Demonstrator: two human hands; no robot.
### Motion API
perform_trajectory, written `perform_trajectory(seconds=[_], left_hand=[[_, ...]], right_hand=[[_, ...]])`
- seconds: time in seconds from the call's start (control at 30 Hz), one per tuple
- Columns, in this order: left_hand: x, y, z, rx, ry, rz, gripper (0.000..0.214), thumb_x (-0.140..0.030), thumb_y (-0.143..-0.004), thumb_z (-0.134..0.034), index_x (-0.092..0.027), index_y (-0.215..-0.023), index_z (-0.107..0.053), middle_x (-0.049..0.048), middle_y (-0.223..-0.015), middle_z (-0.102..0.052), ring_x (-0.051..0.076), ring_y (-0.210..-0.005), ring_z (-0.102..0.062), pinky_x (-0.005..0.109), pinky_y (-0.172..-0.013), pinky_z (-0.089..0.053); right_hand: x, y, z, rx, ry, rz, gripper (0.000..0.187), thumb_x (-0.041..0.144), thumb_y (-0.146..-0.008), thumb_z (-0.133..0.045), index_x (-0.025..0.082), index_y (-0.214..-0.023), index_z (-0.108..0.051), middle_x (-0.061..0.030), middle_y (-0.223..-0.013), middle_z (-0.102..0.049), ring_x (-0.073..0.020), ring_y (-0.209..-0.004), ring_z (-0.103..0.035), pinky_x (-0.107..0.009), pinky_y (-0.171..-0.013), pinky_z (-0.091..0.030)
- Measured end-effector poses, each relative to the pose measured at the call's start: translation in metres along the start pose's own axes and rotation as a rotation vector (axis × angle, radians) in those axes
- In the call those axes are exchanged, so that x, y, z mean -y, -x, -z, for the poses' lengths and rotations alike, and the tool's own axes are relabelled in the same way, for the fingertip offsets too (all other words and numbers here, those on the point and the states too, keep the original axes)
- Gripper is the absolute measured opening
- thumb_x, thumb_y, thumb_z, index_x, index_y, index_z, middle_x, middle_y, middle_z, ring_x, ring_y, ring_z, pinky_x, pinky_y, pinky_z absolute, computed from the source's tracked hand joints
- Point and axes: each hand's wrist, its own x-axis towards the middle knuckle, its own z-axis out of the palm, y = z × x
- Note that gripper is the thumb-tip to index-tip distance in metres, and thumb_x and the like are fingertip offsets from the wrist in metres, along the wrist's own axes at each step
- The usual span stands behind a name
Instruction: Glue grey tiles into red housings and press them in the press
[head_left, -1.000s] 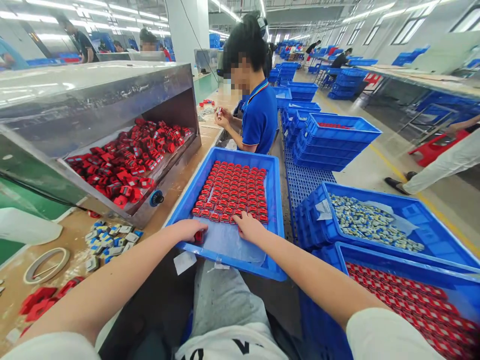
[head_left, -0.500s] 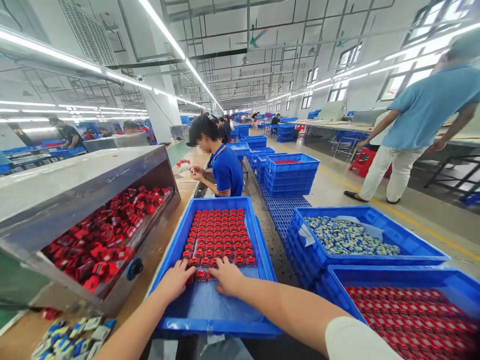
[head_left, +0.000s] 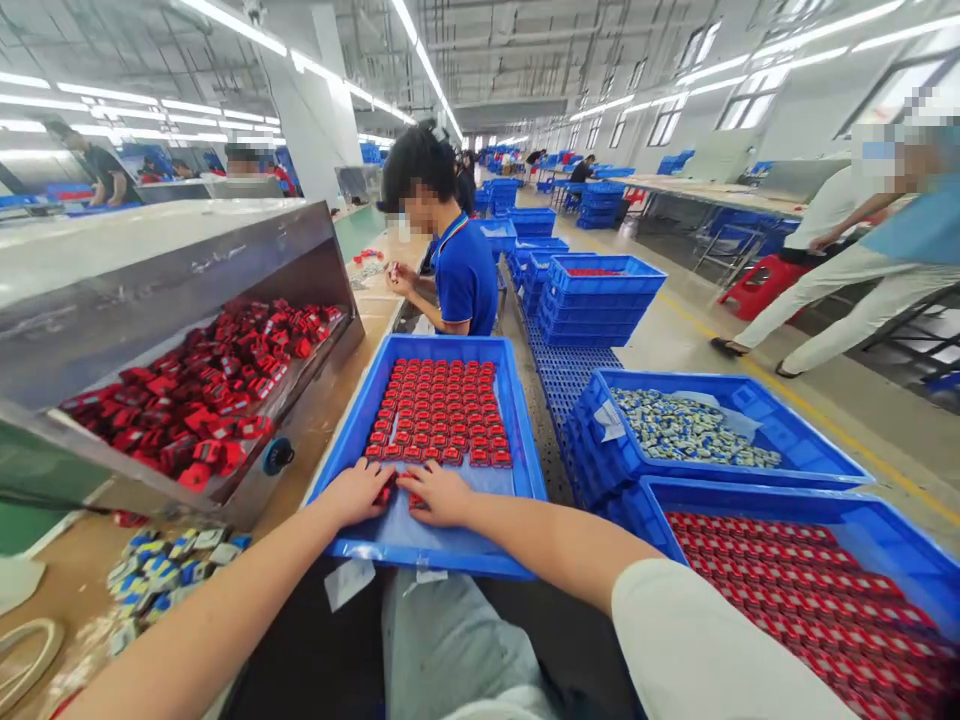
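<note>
A blue plastic tray point(head_left: 527, 440) sits before me, lined with a clear sheet and filled with rows of small red plastic parts point(head_left: 442, 405). At the near end of the rows, my left hand point(head_left: 360, 495) has its fingers curled over a red part point(head_left: 385, 490). Close beside it, my right hand point(head_left: 439, 495) presses its bent fingers on another red part point(head_left: 409, 482). Both hands are low in the tray, and their fingers partly hide the pieces under them.
On the left stands a metal bin point(head_left: 285, 235) heaped with loose red parts; blue-and-white pieces point(head_left: 169, 570) lie on the bench nearby. At right are stacked trays of blue-and-white pieces point(head_left: 694, 430) and red parts point(head_left: 795, 570). A co-worker in blue point(head_left: 465, 275) sits ahead; another person point(head_left: 919, 220) stands at right.
My view has tilted down, showing my lap. Both hands have drawn back toward the tray's near side and closer together, with a gap now behind them. The person at right has shifted rightward.
</note>
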Motion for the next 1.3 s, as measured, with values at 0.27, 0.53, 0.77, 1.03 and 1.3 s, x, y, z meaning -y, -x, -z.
perform_trajectory(seconds=[0.27, 0.53, 0.77, 1.03, 1.3], left_hand=[[0.002, -0.01, -0.022, 0.081, 0.108, 0.007, 0.085, -0.056, -0.088, -0.074, -0.027, -0.161, -0.041, 0.0227, -0.147, -0.054, 0.044, -0.128, -0.061, 0.055, -0.103, -0.053], [0.01, 0.001, -0.024, 0.155, 0.035, -0.187, 0.084, -0.03, -0.074, -0.088, -0.036, -0.149, -0.052, 0.0142, -0.145, -0.057, 0.037, -0.119, -0.064, 0.046, -0.099, -0.055], [0.014, 0.0, -0.032, 0.143, 0.077, -0.225, 0.067, -0.024, -0.08, -0.079, -0.039, -0.142, -0.058, 0.0109, -0.139, -0.061, 0.034, -0.119, -0.064, 0.044, -0.097, -0.055], [0.005, 0.007, -0.016, 0.135, 0.159, -0.24, 0.054, -0.021, -0.077, -0.081, -0.043, -0.124, -0.07, 0.0061, -0.132, -0.062, 0.034, -0.117, -0.06, 0.042, -0.092, -0.055], [0.015, 0.007, 0.053, -0.161, 0.248, 0.041, 0.064, -0.027, -0.078, -0.082, -0.041, -0.138, -0.062, 0.0069, -0.133, -0.057, 0.031, -0.12, -0.059, 0.039, -0.095, -0.055]], right_hand=[[-0.005, 0.002, 0.003, 0.089, -0.01, 0.059, 0.056, 0.053, -0.102, -0.057, 0.029, -0.152, -0.059, -0.0134, -0.161, -0.048, -0.0361, -0.132, -0.047, -0.048, -0.094, -0.061], [-0.022, 0.008, 0.019, 0.133, 0.073, 0.211, 0.05, 0.053, -0.098, -0.062, 0.025, -0.137, -0.071, -0.0178, -0.151, -0.053, -0.0339, -0.129, -0.055, -0.043, -0.09, -0.061], [-0.053, 0.011, 0.036, 0.291, 0.189, 0.373, 0.074, 0.068, -0.094, -0.064, 0.023, -0.153, -0.06, -0.0233, -0.152, -0.054, -0.0415, -0.129, -0.055, -0.056, -0.094, -0.059], [-0.041, 0.016, 0.031, 0.28, 0.107, 0.179, 0.068, 0.067, -0.094, -0.066, 0.026, -0.149, -0.064, -0.0209, -0.152, -0.052, -0.0401, -0.133, -0.054, -0.055, -0.1, -0.058], [-0.04, 0.008, 0.032, 0.307, 0.074, 0.129, 0.064, 0.065, -0.089, -0.074, 0.027, -0.141, -0.068, -0.0213, -0.143, -0.056, -0.0416, -0.131, -0.058, -0.057, -0.101, -0.058]])
